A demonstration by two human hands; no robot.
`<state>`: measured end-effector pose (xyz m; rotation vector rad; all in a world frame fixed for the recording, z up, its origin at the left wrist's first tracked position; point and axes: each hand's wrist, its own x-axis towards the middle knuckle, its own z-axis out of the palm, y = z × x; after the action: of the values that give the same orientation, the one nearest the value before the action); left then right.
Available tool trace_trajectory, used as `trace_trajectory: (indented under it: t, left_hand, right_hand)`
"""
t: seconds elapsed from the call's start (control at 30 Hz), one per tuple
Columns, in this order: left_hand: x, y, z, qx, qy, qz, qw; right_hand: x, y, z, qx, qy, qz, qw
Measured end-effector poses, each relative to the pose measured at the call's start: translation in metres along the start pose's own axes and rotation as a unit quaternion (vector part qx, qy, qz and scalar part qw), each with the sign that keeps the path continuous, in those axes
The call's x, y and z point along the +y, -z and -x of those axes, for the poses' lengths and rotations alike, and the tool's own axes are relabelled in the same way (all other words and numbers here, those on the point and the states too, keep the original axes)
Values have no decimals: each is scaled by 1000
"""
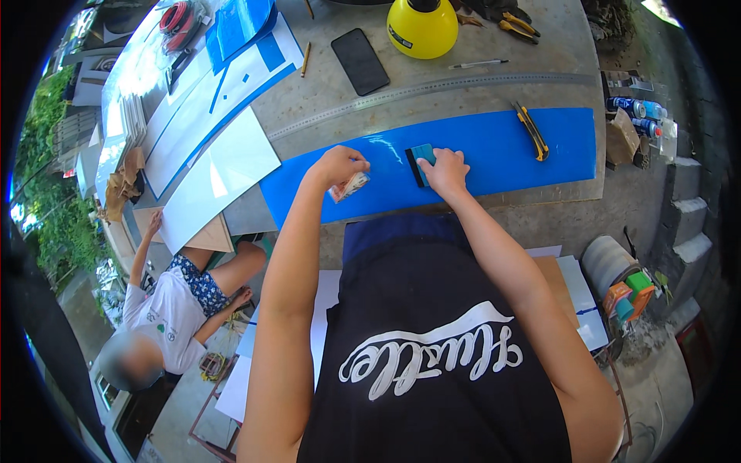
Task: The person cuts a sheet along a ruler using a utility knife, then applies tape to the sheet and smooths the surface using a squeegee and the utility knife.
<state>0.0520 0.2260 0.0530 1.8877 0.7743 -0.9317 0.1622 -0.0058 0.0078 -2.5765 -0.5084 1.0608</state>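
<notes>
Gripping a squeegee on the blue sheet: right fingers; pinching a patterned scrap: left fingers

Squeegee and, farther right, cutter on the sheet, ruler behind it, phone behind the ruler.

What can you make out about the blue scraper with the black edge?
The scraper is small, flat and blue, apparently plastic, with a black strip along its left edge. It stands crosswise over the long blue sheet, seemingly against it. The right hand has its grip on the right side, hiding part.
</notes>
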Motion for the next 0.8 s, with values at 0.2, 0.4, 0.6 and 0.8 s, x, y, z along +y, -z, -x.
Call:
trace_trajectory:
  t: [0.2, 0.4, 0.6, 0.8]
  left_hand:
    - [-50, 2, 64, 42, 65, 153, 985]
    - [-70, -30, 106, 90, 75, 280, 953]
    - [-42, -61, 128, 57, 26, 357, 932]
    - [-41, -83, 121, 79, -75, 326, 939]
  right_hand:
    - [-11, -5, 8, 21, -16, 33, 999]
    - [17, 16, -4, 11, -7, -8, 1000]
    - [47, 43, 9, 292, 90, 69, 950]
    - [-12, 19, 69, -218, -4, -404, 888]
